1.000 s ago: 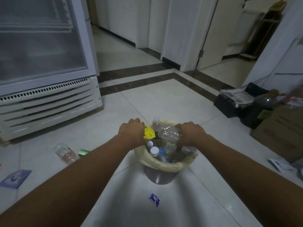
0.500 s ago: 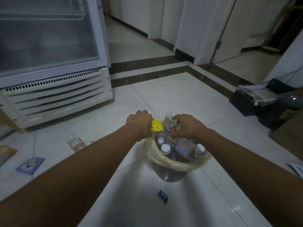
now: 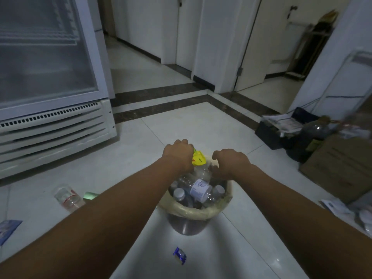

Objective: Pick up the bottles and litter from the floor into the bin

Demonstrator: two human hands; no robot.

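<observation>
A small bin [image 3: 191, 210] with a pale plastic liner stands on the tiled floor, packed with several clear plastic bottles [image 3: 198, 187]. My left hand [image 3: 178, 153] is over the bin's far left rim, closed on a yellow wrapper [image 3: 198, 158]. My right hand [image 3: 229, 161] hangs over the far right rim with its fingers curled down toward the bottles; I cannot tell if it grips anything. On the floor lie a clear bottle [image 3: 67, 197] at the left, a green scrap [image 3: 90, 195] beside it, and a blue wrapper [image 3: 179, 255] in front of the bin.
A glass-door fridge [image 3: 50, 87] stands at the left. A blue packet [image 3: 8, 230] lies at the far left edge. Cardboard boxes [image 3: 340, 170], a dark crate with papers [image 3: 281, 125] and a large bottle [image 3: 316, 133] crowd the right; white paper litter [image 3: 334, 206] lies below them.
My right hand has lifted off the bottles and drawn back to the bin's far rim. The view has risen and shifted a little. My left hand still holds the yellow wrapper.
</observation>
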